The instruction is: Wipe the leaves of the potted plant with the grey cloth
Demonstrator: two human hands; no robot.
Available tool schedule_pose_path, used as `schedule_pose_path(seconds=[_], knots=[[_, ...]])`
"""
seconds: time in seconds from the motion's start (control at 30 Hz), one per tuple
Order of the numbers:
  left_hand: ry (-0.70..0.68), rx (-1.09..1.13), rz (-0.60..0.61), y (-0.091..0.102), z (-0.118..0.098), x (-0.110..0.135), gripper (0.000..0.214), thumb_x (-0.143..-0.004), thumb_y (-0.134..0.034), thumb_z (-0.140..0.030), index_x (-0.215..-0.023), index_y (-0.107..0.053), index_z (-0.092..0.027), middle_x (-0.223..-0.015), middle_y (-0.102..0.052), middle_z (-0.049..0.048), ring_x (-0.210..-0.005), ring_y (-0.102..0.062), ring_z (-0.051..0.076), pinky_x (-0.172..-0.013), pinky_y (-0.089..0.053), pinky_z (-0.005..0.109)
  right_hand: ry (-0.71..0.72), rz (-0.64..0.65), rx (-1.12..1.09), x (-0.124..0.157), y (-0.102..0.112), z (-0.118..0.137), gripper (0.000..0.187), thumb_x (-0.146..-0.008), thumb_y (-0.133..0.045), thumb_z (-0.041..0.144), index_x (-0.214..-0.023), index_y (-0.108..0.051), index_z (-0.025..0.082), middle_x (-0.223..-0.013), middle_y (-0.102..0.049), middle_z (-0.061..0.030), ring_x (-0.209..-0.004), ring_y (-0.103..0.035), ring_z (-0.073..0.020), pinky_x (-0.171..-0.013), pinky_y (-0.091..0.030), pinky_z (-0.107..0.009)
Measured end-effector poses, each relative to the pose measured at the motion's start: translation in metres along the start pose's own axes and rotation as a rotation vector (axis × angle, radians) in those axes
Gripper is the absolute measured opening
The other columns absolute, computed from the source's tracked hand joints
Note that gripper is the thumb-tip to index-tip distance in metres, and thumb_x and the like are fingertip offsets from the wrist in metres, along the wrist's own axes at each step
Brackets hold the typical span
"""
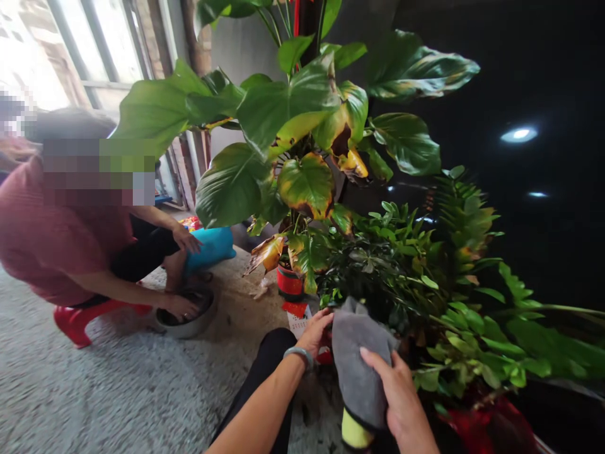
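Observation:
My right hand [401, 394] grips a soft grey cloth [362, 359] with a dark edge; a yellow part [354, 432] shows at its lower end. The cloth hangs in front of the low, dark green plants. My left hand [316, 331], with a pale bangle on the wrist, reaches in just left of the cloth. Its fingers look curled by the foliage, and what they hold is hidden. Close ahead of it are a red and black pot [290, 282] and a paper with red on it [299, 321]. Over that pot spreads a large-leaved plant [288, 101], several leaves yellow and brown-edged.
At left, a person in a pink shirt [61, 239] sits on a red stool [78, 321], one hand in a grey basin [186, 321]. Bushy plants [454, 302] crowd the right, before a dark glossy wall [534, 189]. Red wrapping [491, 422] lies at lower right.

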State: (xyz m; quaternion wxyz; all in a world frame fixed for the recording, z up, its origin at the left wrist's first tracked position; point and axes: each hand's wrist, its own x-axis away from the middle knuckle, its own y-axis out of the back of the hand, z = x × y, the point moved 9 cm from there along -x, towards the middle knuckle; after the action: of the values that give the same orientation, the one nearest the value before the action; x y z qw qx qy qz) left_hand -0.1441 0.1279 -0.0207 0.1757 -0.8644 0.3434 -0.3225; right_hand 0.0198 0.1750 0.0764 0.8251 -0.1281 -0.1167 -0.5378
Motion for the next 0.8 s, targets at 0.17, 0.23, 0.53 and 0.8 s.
schedule_pose_path(seconds=[0.17, 0.23, 0.53, 0.8], knots=[[-0.041, -0.022, 0.086, -0.016, 0.003, -0.004, 0.047, -0.05, -0.083, -0.034, -0.089, -0.068, -0.012, -0.064, -0.065, 0.0004, -0.054, -0.055, 0.012, -0.059, -0.044, 0.026, -0.043, -0.057, 0.016, 0.022, 0.036, 0.006, 0.052, -0.035, -0.085, 0.041, -0.08, -0.069, 0.019, -0.073, -0.074, -0.0056, -0.07, -0.068, -0.0295, -0.061, -0.053, -0.037], [-0.047, -0.035, 0.083, -0.018, 0.004, -0.004, 0.042, -0.055, -0.08, -0.035, -0.088, -0.067, -0.013, -0.056, -0.061, -0.004, -0.041, -0.045, 0.007, -0.05, -0.04, 0.024, 0.091, -0.205, -0.073, 0.025, 0.055, 0.045, 0.053, -0.037, -0.085, 0.038, -0.083, -0.069, 0.018, -0.075, -0.074, -0.0049, -0.07, -0.068, -0.0285, -0.062, -0.053, -0.037], [-0.048, -0.129, 0.073, -0.018, 0.003, 0.001, 0.034, -0.054, -0.078, -0.041, -0.063, -0.057, -0.016, -0.052, -0.06, -0.0042, -0.037, -0.044, 0.006, -0.042, -0.032, 0.021, -0.07, -0.196, -0.23, -0.003, 0.026, 0.003, 0.042, -0.032, -0.08, 0.032, -0.069, -0.068, 0.017, -0.066, -0.072, -0.0046, -0.072, -0.067, -0.03, -0.066, -0.054, -0.041], [-0.04, -0.156, 0.062, -0.012, 0.0, -0.001, 0.036, -0.055, -0.076, -0.043, -0.071, -0.059, -0.015, -0.056, -0.061, -0.0024, -0.041, -0.045, 0.008, -0.045, -0.032, 0.022, 0.135, -0.324, -0.151, 0.019, 0.066, 0.036, 0.056, -0.038, -0.083, 0.041, -0.087, -0.068, 0.018, -0.088, -0.075, -0.0077, -0.09, -0.067, -0.0315, -0.078, -0.053, -0.041]])
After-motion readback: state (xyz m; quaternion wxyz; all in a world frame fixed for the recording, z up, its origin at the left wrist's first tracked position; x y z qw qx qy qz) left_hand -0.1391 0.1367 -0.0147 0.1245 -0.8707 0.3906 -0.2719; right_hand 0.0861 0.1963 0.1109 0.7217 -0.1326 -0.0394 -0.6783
